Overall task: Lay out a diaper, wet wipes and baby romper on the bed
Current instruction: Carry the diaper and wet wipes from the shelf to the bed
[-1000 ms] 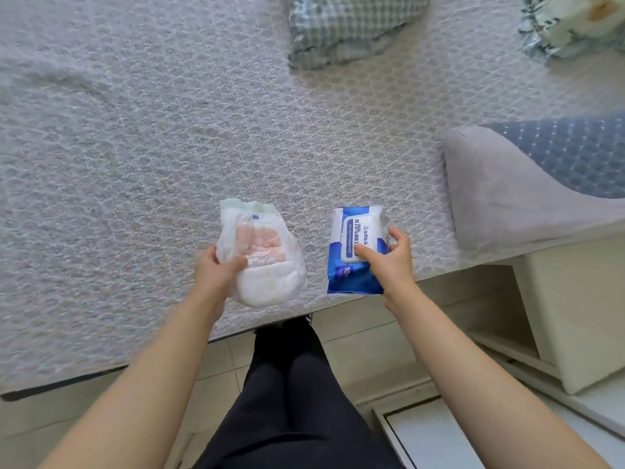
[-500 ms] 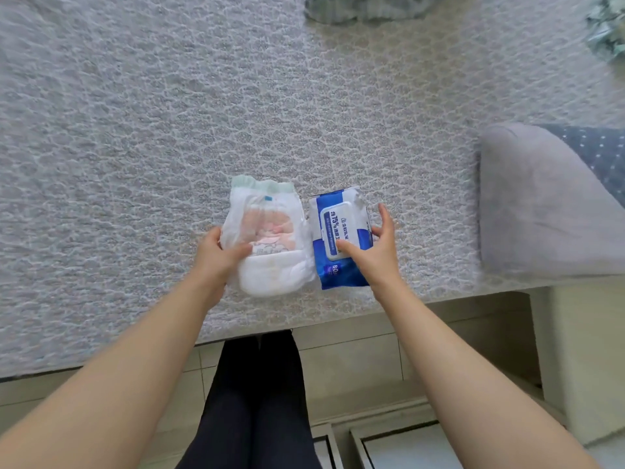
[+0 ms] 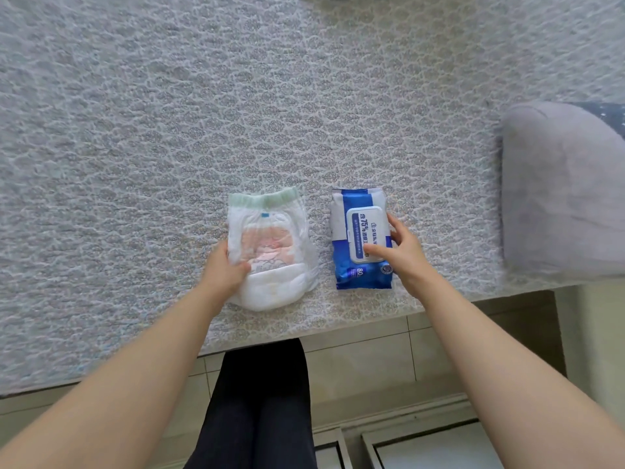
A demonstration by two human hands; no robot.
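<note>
Two items down on the bed (image 3: 135,147), side by side near its front edge, close but apart. Diaper (image 3: 270,252) on the left, white with a pale green waistband at the far end and a pink print across the middle, lying flat on the textured grey cover. Left hand (image 3: 225,272) at its near-left edge, thumb over the top, fingers tucked beneath, pinching it. Wet wipes (image 3: 360,238) just to the right: blue pack, white flip lid shut, contents hidden. Right hand (image 3: 402,252) at the pack's right side, thumb pressed on the lid, fingers curled round the edge. Grey pillow (image 3: 561,198) well off to the right. Dark-trousered legs (image 3: 260,401) below, over pale floor tiles (image 3: 358,360).
</note>
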